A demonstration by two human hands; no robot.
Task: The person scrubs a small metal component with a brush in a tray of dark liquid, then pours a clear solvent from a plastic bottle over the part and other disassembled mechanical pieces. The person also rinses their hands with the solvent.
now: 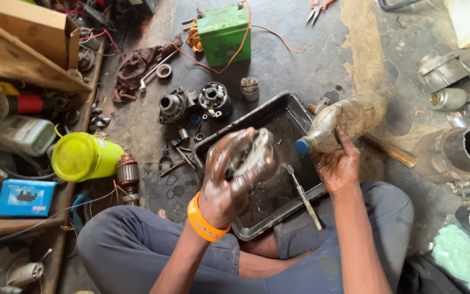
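Motor housing point(248, 158): round, wet, greasy metal

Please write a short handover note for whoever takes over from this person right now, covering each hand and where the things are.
Left hand: fingers closed around a round metal motor part, wet and grimy, held over the black tray.
Right hand: grips a clear plastic bottle with a blue cap, tilted with the cap end toward the part.
The tray sits on the floor in front of the crossed legs, with dark liquid inside; a metal tool leans across its near rim.
Done: the part looks wetted.
Left: other motor parts lie beyond the tray; whether they are cleaned cannot be told.
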